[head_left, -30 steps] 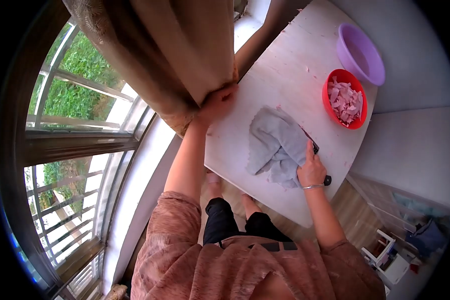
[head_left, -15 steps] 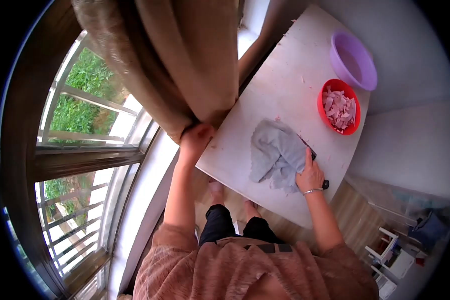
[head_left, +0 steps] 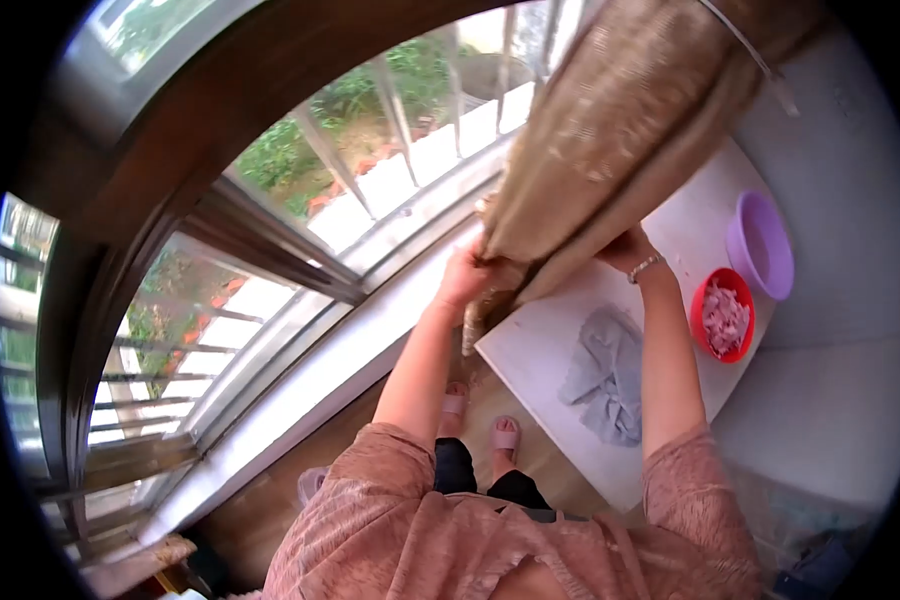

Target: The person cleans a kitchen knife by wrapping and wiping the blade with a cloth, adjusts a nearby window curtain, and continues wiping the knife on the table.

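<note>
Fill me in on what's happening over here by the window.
Someone is handling a brown curtain with both hands: the left hand grips its edge, while the right hand is at the other side, fingers partly hidden, so its hold is unclear. On the white table lie a crumpled grey cloth, a red bowl of pale pink pieces and a purple basin.
</note>
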Motion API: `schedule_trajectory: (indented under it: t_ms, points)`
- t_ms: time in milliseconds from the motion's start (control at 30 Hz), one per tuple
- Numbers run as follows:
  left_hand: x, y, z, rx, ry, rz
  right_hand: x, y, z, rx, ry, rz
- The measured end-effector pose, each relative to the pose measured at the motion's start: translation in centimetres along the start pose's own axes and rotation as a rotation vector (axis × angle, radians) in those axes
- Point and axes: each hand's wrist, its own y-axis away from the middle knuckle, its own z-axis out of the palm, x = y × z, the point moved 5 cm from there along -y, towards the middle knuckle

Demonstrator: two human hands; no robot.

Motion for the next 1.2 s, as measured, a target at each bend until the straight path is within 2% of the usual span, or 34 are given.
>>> schedule_trajectory:
  t_ms: [33,100,233,300,333,367,433,500,600,667,733,800,833,900,933,967,1000,1067,1200]
  points:
    - [-1.5,0.0,-0.2,-0.012,-0.026,0.043,-0.4,-1.2,2.1,-0.084,0.029,-0.07]
    - [-2.6,1.5,-2.2,0.006,-0.047,0.079,-2.9,-1.8,5.4,-0.089,0.075,-0.29]
    - [-0.9,6.5,-6.2,0.036,0.028,0.082,-10.9,1.0,8.3,0.199,0.133,-0.743]
    - [-1.4,9.4,-9.0,0.018,-0.078,0.1,-13.7,2.7,9.5,0.199,0.022,-0.789]
    - [-1.3,11.2,-10.5,0.074,-0.178,0.116,-14.3,3.5,10.5,0.011,-0.187,-0.68]
    - [-1.3,13.2,-11.8,0.087,-0.147,0.072,-14.7,4.4,11.5,-0.142,-0.393,-0.54]
    - [-0.2,17.0,-14.0,0.12,-0.119,0.036,-18.3,5.4,12.8,-0.117,-0.532,-0.478]
    - [-0.5,21.1,-15.5,0.13,0.05,-0.085,-21.7,6.5,13.1,-0.105,-0.683,-0.413]
    - [-0.4,25.0,-17.2,0.245,-0.315,0.079,-27.8,7.3,11.6,-0.183,-0.834,-0.403]
    - [1.3,26.3,-17.1,0.447,-0.286,0.016,-31.1,7.7,10.3,-0.264,-0.892,-0.407]
    - [3.9,27.7,-18.5,0.765,-0.433,0.025,-33.6,7.0,9.0,-0.361,-0.923,-0.387]
    - [3.6,27.8,-20.9,0.984,-0.663,0.156,-35.6,5.3,7.8,-0.463,-0.929,-0.343]
    - [4.1,27.4,-21.4,1.05,-0.906,0.292,-36.1,4.4,7.4,-0.52,-0.919,-0.307]
    - [3.3,26.3,-22.5,1.245,-1.126,0.306,-36.0,2.3,8.6,-0.612,-0.845,-0.238]
    - [3.0,25.5,-22.7,1.355,-1.222,0.304,-34.8,1.1,12.4,-0.56,-0.685,-0.297]
    - [1.4,24.2,-23.6,1.403,-1.256,0.253,-32.6,0.8,15.2,-0.442,-1.156,-0.133]
    - [0.1,22.9,-23.4,1.385,-1.246,0.27,-31.7,0.8,14.6,-0.423,-1.145,-0.12]
    - [-1.8,20.3,-23.1,1.447,-1.184,0.205,-29.5,1.1,13.5,-0.599,-1.429,0.134]
    - [-4.1,16.6,-21.1,1.406,-1.091,0.185,-24.2,2.8,11.9,-0.724,-0.911,0.26]
